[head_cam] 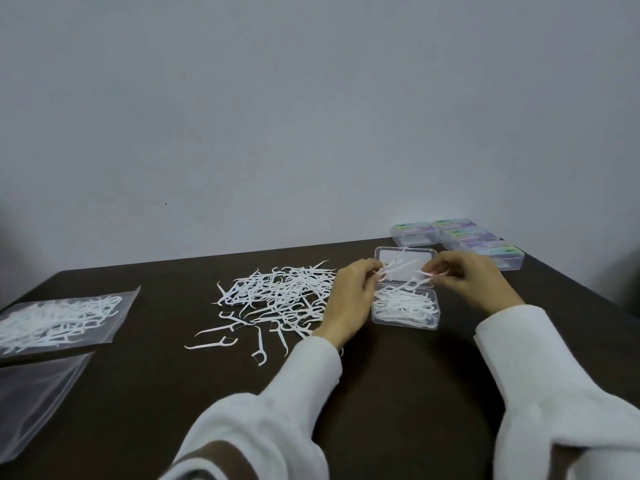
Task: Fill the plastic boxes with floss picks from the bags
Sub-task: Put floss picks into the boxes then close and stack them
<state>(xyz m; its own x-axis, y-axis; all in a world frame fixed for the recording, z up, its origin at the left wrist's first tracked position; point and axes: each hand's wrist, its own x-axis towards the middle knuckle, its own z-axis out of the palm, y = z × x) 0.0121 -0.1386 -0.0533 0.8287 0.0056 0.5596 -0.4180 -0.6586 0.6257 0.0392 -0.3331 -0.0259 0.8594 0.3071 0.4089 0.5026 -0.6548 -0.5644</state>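
On the dark worktop [398, 375] an open clear box [405, 315] sits between the two hands, its lid [405, 258] folded back toward the wall. The tray is already well stocked with white floss picks lying roughly lengthwise, though it looks as if it could take a few more. The left hand [349, 299] has its fingers curled round a small bunch of picks just over the hinge, and the right hand [474, 285] pinches the other end of a pick or two above the tray.

Four closed boxes [457, 240] with coloured labels stand at the far right corner (filled, by the look of them, though their contents are hard to make out). Just left of the open box a loose heap of floss picks [277, 296] is spread out, well apart from a bag [59, 323] at the left edge that is full of picks; nearer the person lies an emptied bag [34, 393]. So several boxes seem done, and plenty of picks remain.
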